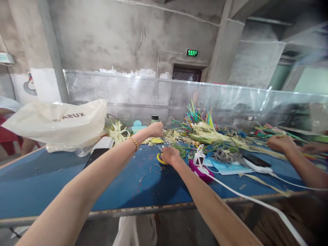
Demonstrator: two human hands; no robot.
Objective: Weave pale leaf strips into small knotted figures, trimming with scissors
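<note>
The yellow-handled scissors [160,159] are in the right hand [171,155], which grips them just above the blue tabletop [120,186]. Beyond and slightly left of it, the left hand [155,130] is closed in a fist; whether anything is inside I cannot tell. Pale plant-fibre scraps [175,136] lie behind the hands, a purple power strip [203,172] sits to the right, and a white plastic bag [57,119] stands far left. Farther right is a co-worker's hand [280,142].

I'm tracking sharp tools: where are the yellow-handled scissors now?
Just below the head view's centre, the yellow-handled metal scissors are in the right hand, lower in the picture than the left hand.
</note>
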